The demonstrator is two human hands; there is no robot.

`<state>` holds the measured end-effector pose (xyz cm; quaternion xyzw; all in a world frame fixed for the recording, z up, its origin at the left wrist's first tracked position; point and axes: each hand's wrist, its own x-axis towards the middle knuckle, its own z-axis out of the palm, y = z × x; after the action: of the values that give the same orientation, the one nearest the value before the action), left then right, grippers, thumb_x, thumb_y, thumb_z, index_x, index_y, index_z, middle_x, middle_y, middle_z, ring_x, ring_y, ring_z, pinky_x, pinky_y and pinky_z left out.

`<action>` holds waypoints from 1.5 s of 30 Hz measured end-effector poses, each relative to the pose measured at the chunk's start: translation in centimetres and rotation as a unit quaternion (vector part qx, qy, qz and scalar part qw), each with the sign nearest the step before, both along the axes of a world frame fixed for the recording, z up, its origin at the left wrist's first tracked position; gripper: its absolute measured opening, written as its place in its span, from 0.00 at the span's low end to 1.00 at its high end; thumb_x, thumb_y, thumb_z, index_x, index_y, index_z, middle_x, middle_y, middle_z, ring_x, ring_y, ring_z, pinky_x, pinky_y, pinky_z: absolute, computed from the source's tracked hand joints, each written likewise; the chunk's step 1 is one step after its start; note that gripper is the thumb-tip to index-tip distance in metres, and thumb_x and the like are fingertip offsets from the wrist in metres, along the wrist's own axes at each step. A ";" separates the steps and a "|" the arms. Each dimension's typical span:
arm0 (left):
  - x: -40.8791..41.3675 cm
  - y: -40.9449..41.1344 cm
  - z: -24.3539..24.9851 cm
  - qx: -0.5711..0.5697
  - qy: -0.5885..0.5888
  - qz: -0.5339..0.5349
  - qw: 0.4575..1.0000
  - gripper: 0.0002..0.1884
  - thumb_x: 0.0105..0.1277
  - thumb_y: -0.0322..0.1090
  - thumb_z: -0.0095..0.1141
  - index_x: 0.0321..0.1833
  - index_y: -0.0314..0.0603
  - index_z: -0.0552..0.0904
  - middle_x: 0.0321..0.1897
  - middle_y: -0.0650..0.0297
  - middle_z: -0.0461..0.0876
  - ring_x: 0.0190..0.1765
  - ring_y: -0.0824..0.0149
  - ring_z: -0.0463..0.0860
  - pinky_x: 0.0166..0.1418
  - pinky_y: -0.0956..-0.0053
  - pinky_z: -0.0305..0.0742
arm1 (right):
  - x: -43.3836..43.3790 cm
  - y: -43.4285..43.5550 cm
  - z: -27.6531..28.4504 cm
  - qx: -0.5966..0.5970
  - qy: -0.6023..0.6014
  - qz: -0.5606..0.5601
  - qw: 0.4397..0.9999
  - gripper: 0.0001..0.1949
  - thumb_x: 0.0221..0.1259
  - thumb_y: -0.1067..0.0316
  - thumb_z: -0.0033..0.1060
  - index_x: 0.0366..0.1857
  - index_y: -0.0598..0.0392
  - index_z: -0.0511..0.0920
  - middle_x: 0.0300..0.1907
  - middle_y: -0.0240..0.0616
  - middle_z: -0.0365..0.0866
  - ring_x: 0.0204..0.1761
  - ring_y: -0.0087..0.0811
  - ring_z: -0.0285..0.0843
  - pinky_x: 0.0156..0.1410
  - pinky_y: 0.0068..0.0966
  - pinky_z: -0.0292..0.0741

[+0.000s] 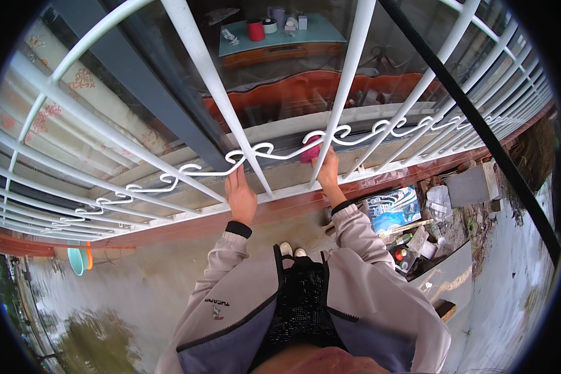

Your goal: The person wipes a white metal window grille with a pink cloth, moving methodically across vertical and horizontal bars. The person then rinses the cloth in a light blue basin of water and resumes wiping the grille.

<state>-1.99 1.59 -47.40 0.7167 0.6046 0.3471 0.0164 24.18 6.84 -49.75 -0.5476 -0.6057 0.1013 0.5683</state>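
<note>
My right hand point(327, 169) reaches between the bars of a white metal window grille point(291, 190) and grips a pink cloth point(311, 150). The cloth is bunched just behind a scroll of the grille, low by the window sill point(283, 174). My left hand point(241, 198) also reaches into the grille, with its fingers stretched up at the lower end of a grey window frame point(168, 89). A white scroll partly covers those fingertips, so I cannot tell whether they grip the frame.
A black pole or strap point(467, 105) slants across the right side. Beneath the grille runs a red-brown ledge point(280, 212). A picture-printed box point(393, 209), bottles and rubbish lie at lower right. Teal and orange basins point(78, 261) stand at left. Behind the glass are a glass-topped table point(304, 35) and patterned curtains point(98, 103).
</note>
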 end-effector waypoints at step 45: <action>-13.4 -3.1 0.0 -0.036 -0.250 -0.158 0.955 0.16 0.71 0.20 0.48 0.59 0.32 0.79 0.62 0.52 0.77 0.55 0.56 0.80 0.56 0.68 0.75 | -3.8 -13.4 7.2 0.028 0.568 0.004 0.823 0.13 0.77 0.65 0.47 0.55 0.59 0.78 0.46 0.37 0.84 0.44 0.32 0.85 0.48 0.29 0.82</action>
<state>-15.35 -1.55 -47.38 0.6926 0.4722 0.4860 0.2473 20.36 -6.56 -42.56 -0.3745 -0.1806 0.3802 0.8262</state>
